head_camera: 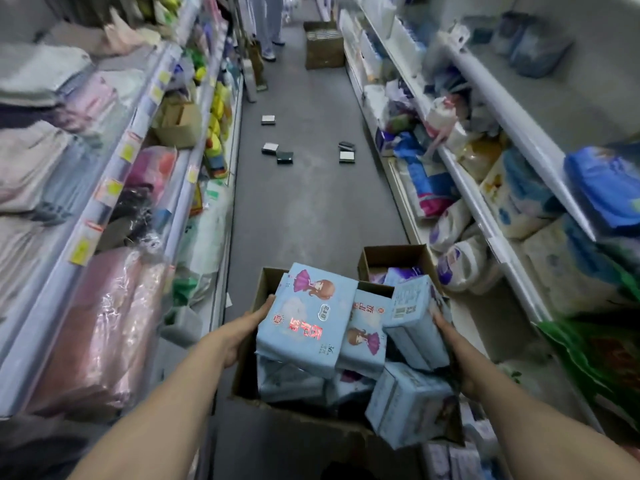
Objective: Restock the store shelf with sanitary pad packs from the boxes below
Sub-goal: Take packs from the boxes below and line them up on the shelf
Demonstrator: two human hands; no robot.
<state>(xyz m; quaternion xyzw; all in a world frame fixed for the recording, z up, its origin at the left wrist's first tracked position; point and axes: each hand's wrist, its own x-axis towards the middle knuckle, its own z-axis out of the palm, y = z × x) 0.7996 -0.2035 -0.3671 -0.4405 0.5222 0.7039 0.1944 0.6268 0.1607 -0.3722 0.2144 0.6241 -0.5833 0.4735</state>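
An open cardboard box (252, 368) on the aisle floor in front of me holds several light blue sanitary pad packs. My left hand (247, 327) grips the left edge of a large flat pack (304, 323) that shows a cartoon girl. My right hand (450, 344) holds the right side of an upright pack (414, 320); its fingers are partly hidden behind that pack. A smaller pack (363, 341) lies squeezed between the two. More packs (405, 403) lie loose underneath in the box.
A second open box (391, 254) with purple packs stands just behind. Shelves (498, 216) of bagged goods run along the right, towel shelves (114, 188) along the left. Small boxes (277, 152) litter the grey floor. Far down the aisle stand a carton (323, 46) and a person's legs (270, 36).
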